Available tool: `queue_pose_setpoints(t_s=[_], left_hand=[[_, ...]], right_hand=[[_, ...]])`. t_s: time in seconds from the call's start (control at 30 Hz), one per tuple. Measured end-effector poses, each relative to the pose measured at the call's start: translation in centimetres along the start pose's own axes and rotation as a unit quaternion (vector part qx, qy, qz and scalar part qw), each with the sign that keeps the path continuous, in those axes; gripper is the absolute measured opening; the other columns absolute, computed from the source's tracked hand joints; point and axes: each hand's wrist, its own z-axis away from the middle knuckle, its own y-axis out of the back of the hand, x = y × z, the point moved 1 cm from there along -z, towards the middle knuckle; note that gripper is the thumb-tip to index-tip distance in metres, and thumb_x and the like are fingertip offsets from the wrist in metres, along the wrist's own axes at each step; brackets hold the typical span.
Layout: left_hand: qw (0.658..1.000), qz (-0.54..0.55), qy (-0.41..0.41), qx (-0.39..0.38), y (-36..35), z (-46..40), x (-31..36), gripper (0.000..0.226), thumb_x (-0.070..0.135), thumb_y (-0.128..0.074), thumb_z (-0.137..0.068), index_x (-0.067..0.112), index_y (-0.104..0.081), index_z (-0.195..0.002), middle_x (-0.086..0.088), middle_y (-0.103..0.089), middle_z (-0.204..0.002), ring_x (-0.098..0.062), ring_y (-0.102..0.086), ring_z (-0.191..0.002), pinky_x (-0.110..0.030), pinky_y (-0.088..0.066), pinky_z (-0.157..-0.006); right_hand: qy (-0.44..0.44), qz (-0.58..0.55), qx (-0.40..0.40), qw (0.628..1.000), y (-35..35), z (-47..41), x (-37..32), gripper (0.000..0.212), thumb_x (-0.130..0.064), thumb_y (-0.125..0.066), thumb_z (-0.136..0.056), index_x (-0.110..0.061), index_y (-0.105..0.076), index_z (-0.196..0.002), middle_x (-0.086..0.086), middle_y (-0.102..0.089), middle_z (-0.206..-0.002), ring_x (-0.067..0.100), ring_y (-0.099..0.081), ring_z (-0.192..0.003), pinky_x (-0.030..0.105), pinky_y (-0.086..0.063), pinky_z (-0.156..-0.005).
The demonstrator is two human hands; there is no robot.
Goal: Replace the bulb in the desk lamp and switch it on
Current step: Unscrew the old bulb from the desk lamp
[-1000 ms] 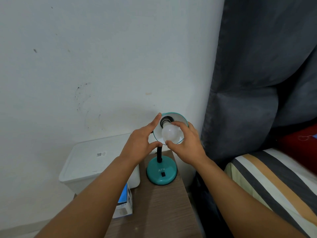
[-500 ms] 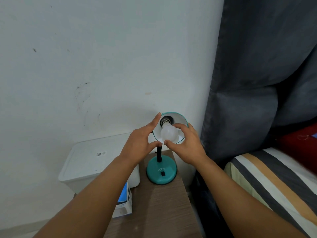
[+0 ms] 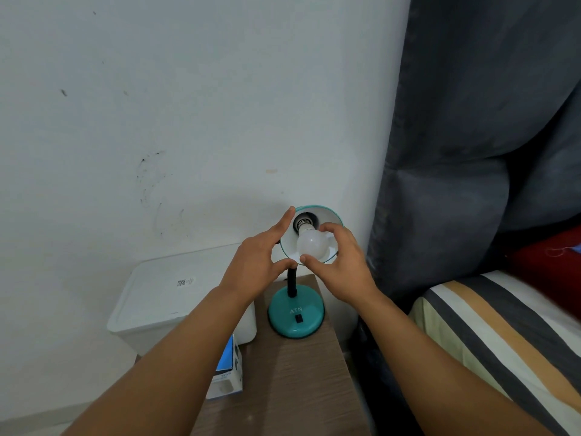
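A teal desk lamp stands on a wooden side table [image 3: 298, 382], its round base [image 3: 295, 316] bearing a black switch. Its shade [image 3: 327, 217] is tipped up toward me, white inside. A white bulb [image 3: 312, 243] sits with its metal thread at the dark socket, unlit. My right hand [image 3: 342, 265] grips the bulb between thumb and fingers. My left hand [image 3: 257, 262] holds the shade's left rim, index finger along the top edge and thumb at the lower edge.
A blue and white bulb box [image 3: 228, 372] lies on the table's left edge under my left forearm. A white lidded plastic bin [image 3: 163, 297] stands to the left by the wall. A dark curtain [image 3: 471, 152] and a striped bed [image 3: 503, 335] are on the right.
The bulb has moved up toward the socket, its thread now at the socket mouth. My right fingers have shifted around it. My left hand stays on the shade.
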Motion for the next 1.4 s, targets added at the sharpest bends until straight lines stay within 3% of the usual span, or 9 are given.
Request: queue_pose_setpoints(t_s=[0.1, 0.23, 0.33, 0.43, 0.57, 0.9, 1.07, 1.23, 1.4], left_hand=[[1.000, -0.006, 0.004, -0.001, 0.0, 0.0, 0.1, 0.104, 0.032, -0.081, -0.081, 0.059, -0.006, -0.149, 0.003, -0.067, -0.119, -0.016, -0.063, -0.105, -0.016, -0.041, -0.092], [1.000, 0.005, 0.005, -0.001, 0.0, 0.0, 0.1, 0.103, 0.034, -0.081, -0.082, 0.060, -0.007, -0.149, 0.003, -0.067, -0.121, -0.017, -0.064, -0.105, -0.021, -0.046, -0.094], [1.000, 0.012, 0.004, -0.002, 0.1, 0.0, 0.1, 0.101, 0.037, -0.080, -0.082, 0.061, -0.008, -0.149, 0.002, -0.068, -0.120, -0.017, -0.063, -0.108, -0.025, -0.047, -0.096], [1.000, 0.011, 0.004, 0.000, 0.1, 0.0, 0.1, 0.105, 0.032, -0.082, -0.081, 0.062, -0.007, -0.148, 0.001, -0.068, -0.115, -0.019, -0.064, -0.104, -0.025, -0.048, -0.095], [1.000, 0.008, 0.006, -0.008, 0.0, 0.0, -0.1, 0.108, 0.030, -0.082, -0.081, 0.067, -0.003, -0.145, -0.007, -0.068, -0.106, -0.025, -0.064, -0.099, -0.031, -0.051, -0.095], [1.000, 0.019, 0.009, -0.003, -0.1, 0.3, 0.1, 0.105, 0.029, -0.082, -0.082, 0.058, -0.009, -0.151, 0.006, -0.064, -0.129, -0.013, -0.060, -0.117, -0.026, -0.046, -0.103], [1.000, 0.007, 0.017, -0.003, 0.1, 0.3, 0.4, 0.108, 0.028, -0.080, -0.083, 0.059, -0.001, -0.150, 0.008, -0.063, -0.126, -0.013, -0.060, -0.099, -0.026, -0.049, -0.091], [1.000, -0.009, 0.017, -0.015, 0.5, 0.5, 1.2, 0.110, 0.029, -0.080, -0.084, 0.051, 0.002, -0.153, 0.006, -0.028, -0.162, -0.016, -0.032, -0.145, -0.030, -0.034, -0.113], [0.999, -0.016, 0.034, -0.007, 1.5, 1.8, 2.0, 0.105, 0.037, -0.077, -0.085, 0.042, -0.001, -0.156, 0.010, -0.010, -0.166, -0.011, -0.013, -0.152, -0.033, -0.024, -0.120]], right_hand=[[0.012, 0.000, -0.005, 1.000, 0.2, 0.0, 0.1, 0.060, -0.038, -0.077, -0.077, -0.037, -0.045, -0.128, -0.014, -0.046, -0.132, 0.011, -0.044, -0.122, 0.036, -0.044, -0.100], [-0.030, 0.025, -0.005, 0.999, -0.3, 0.2, 0.3, 0.082, -0.055, -0.082, -0.068, -0.030, -0.039, -0.133, -0.013, -0.045, -0.136, 0.010, -0.042, -0.122, 0.031, -0.041, -0.098], [-0.035, 0.052, 0.012, 0.998, -0.6, 0.1, 0.4, 0.072, -0.059, -0.079, -0.068, -0.032, -0.045, -0.126, -0.012, -0.049, -0.131, 0.013, -0.045, -0.120, 0.035, -0.045, -0.097], [-0.006, 0.023, 0.006, 1.000, -0.4, 0.1, 0.5, 0.060, -0.036, -0.079, -0.075, -0.039, -0.046, -0.126, -0.010, -0.048, -0.133, 0.016, -0.044, -0.125, 0.035, -0.044, -0.100], [0.022, 0.013, -0.010, 1.000, -0.2, 0.4, 0.5, 0.066, -0.009, -0.070, -0.076, -0.044, -0.046, -0.126, -0.006, -0.045, -0.134, 0.020, -0.042, -0.128, 0.033, -0.041, -0.103], [0.013, 0.032, 0.020, 0.999, -0.3, 0.3, 1.2, 0.064, -0.050, -0.075, -0.079, -0.043, -0.044, -0.135, -0.009, -0.045, -0.144, 0.016, -0.041, -0.133, 0.043, -0.042, -0.108], [0.009, 0.041, 0.027, 0.999, 0.5, 0.8, 0.9, 0.068, -0.053, -0.073, -0.081, -0.040, -0.045, -0.142, -0.003, -0.033, -0.158, 0.017, -0.030, -0.145, 0.042, -0.032, -0.116], [0.021, 0.035, 0.045, 0.998, 1.9, 1.7, 0.2, 0.072, -0.055, -0.070, -0.082, -0.034, -0.043, -0.146, -0.008, -0.034, -0.157, 0.010, -0.030, -0.144, 0.031, -0.029, -0.114], [0.041, 0.014, 0.082, 0.996, 3.4, 3.4, -0.7, 0.071, -0.056, -0.071, -0.080, -0.029, -0.050, -0.142, -0.011, -0.050, -0.143, 0.004, -0.043, -0.131, 0.031, -0.038, -0.112]])
